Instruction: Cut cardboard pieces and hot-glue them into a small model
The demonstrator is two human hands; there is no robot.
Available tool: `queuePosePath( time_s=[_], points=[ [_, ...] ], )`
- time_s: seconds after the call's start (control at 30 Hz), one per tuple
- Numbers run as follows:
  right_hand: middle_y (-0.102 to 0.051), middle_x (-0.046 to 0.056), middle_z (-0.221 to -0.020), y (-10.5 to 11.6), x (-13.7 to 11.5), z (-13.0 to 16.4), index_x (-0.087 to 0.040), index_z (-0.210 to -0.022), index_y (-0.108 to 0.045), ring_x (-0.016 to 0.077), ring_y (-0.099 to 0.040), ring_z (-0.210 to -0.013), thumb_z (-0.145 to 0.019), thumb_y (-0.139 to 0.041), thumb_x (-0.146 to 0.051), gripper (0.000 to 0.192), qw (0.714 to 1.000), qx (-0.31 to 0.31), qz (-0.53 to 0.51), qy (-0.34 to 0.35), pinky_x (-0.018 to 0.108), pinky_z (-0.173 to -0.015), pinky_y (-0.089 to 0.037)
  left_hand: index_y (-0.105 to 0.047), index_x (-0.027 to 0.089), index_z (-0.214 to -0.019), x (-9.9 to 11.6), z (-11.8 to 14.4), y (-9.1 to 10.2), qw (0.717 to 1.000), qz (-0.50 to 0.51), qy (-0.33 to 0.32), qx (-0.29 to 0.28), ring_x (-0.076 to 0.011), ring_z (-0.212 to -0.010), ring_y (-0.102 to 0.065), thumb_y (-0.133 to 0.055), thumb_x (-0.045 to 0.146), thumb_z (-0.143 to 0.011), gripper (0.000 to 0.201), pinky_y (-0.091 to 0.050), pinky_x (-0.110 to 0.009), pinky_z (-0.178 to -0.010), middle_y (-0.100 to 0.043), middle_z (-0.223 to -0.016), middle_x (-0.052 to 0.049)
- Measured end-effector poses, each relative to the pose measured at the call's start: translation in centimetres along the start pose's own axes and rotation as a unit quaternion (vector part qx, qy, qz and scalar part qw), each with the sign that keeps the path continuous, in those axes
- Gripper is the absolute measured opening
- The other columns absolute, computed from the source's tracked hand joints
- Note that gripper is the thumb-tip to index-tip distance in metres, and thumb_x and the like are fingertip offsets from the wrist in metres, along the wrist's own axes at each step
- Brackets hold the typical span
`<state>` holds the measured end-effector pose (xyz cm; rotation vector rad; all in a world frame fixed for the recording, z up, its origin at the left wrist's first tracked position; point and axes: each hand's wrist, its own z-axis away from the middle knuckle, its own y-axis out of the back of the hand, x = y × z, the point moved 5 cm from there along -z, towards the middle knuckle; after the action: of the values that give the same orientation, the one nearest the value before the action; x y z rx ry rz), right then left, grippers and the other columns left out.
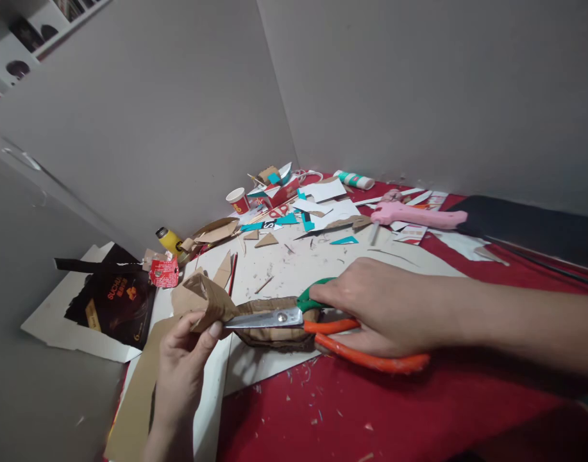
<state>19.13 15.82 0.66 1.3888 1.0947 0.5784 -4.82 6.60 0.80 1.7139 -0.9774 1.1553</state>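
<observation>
Cardboard (106, 301) with a dark print lies flat at the far left, and beside it we see a crumpled red wrapper (163, 271) and a yellow bottle (168, 240) near the wall. Below those, our left hand (181, 359) comes up from the lower edge, thumb and fingers pinching a folded brown strip (211, 300) by its raised end. The strip runs rightward over a white board (284, 269), and we cannot tell whether its far end touches the board. Scissors (294, 319) lie along the strip, the blades nearly shut with their tip right at the pinched fold, just beside our thumb. Our right hand (385, 308) closes around the green and orange handles, fingers curled through and pressed together. Farther back, scraps (294, 205) of white, teal and brown card crowd the corner with a paper cup (238, 200). To the right, a pink glue gun (419, 215) rests on the red table (370, 417), with a glue tube (354, 180) behind it.
</observation>
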Motion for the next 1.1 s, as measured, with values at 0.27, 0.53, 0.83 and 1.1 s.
queuePosePath(
  time_s=[0.27, 0.53, 0.83, 1.1],
  points=[
    [-0.062, 0.005, -0.058, 0.6, 0.0, 0.6, -0.019, -0.072, -0.059, 0.0184, -0.052, -0.049, -0.082, -0.048, -0.045, 0.030, 1.000, -0.002, -0.001, -0.008, 0.026, -0.050, -0.019, -0.074, 0.019, -0.086, 0.0, 0.3, -1.1, 0.996, 0.080, 0.006, 0.040, -0.0108, -0.076, -0.063, -0.073, 0.024, -0.076, 0.012, -0.051, -0.019, -0.073, -0.072, -0.079, 0.000],
    [-0.054, 0.004, -0.055, 1.1, 0.7, 0.8, -0.017, -0.067, -0.056, 0.0144, -0.042, -0.048, -0.085, -0.046, -0.044, 0.034, 0.999, 0.017, -0.030, -0.040, 0.027, -0.052, -0.021, -0.074, 0.020, -0.093, 0.3, -0.5, 1.6, 0.957, 0.177, -0.035, 0.225, -0.0143, -0.080, -0.069, -0.080, 0.023, -0.066, 0.028, -0.057, -0.026, -0.075, -0.074, -0.083, -0.001],
    [-0.036, -0.004, -0.063, -0.9, -1.2, 0.5, -0.017, -0.070, -0.045, 0.0073, -0.032, -0.054, -0.086, -0.050, -0.052, 0.040, 0.880, -0.157, -0.447, 0.026, 0.020, -0.048, -0.029, -0.072, 0.018, -0.096, 0.5, -0.7, 0.7, 0.961, 0.218, -0.030, 0.166, -0.0135, -0.082, -0.069, -0.078, 0.016, -0.068, 0.029, -0.057, -0.026, -0.080, -0.074, -0.089, -0.004],
    [-0.049, -0.002, -0.056, -3.2, -1.0, 0.5, -0.014, -0.083, -0.053, 0.0050, -0.044, -0.041, -0.083, -0.041, -0.071, 0.058, 0.816, -0.223, -0.533, -0.020, 0.015, -0.039, -0.037, -0.073, 0.021, -0.099, 0.1, -0.5, 0.2, 0.965, 0.219, -0.025, 0.140, -0.0134, -0.084, -0.069, -0.076, 0.014, -0.069, 0.031, -0.056, -0.025, -0.082, -0.075, -0.089, -0.004]
  ],
)
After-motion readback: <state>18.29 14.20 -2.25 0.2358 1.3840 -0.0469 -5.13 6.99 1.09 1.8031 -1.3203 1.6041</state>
